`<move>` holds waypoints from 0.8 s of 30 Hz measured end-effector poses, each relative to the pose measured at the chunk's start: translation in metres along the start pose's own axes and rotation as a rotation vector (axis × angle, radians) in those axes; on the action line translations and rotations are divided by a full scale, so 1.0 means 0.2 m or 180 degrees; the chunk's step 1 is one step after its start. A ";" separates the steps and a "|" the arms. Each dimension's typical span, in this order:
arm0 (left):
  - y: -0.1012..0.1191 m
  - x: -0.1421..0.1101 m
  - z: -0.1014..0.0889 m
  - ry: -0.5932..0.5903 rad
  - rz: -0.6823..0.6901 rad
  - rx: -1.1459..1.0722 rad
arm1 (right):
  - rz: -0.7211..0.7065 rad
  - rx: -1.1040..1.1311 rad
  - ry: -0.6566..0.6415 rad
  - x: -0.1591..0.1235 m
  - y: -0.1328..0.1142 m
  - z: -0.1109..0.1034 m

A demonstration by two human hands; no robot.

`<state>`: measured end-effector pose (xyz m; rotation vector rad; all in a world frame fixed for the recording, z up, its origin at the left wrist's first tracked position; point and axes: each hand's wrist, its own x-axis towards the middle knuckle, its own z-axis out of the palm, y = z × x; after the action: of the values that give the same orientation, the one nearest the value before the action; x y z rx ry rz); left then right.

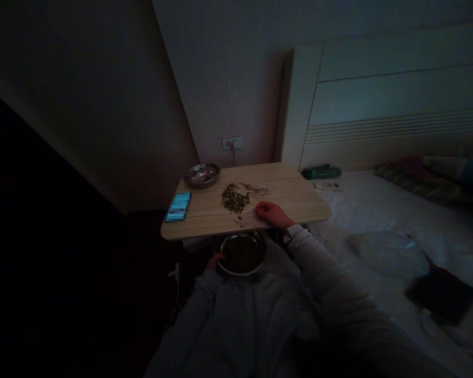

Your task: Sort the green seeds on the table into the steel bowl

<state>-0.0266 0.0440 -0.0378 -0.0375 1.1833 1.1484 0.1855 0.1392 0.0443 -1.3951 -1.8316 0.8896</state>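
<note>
My left hand point(215, 261) grips the left rim of a round metal bowl point(241, 272), held at my lap just under the table's front edge. Dark contents show in the bowl, too dim to make out. On the light wooden table point(295, 186) lies a spread pile of small green beans point(235, 198), with a thinner scatter trailing to the right. My right hand point(273, 212) rests on the tabletop near the front edge, right of the pile. Its fingers are curled together, and whatever they hold is hidden.
Another metal bowl point(202, 176) stands at the table's back left corner, behind a lit phone point(178, 206). A wall socket point(232, 143) with a plug is behind the table. On the bed at right lie a green bottle point(322, 172), a remote control point(328, 186) and a dark flat object point(441, 294).
</note>
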 end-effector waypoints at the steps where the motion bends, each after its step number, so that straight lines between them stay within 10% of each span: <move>1: 0.00 -0.01 0.01 0.0016 0.0001 -0.0018 | -0.0012 0.0056 -0.0008 0.00 0.00 0.00; 24: 0.00 0.02 -0.02 -0.0151 -0.0167 -0.0038 | -0.0067 0.0762 -0.0329 0.01 0.03 0.00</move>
<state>-0.0292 0.0440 -0.0419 -0.0500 1.1274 1.1046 0.1877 0.1416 0.0396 -1.1986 -1.7449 1.1477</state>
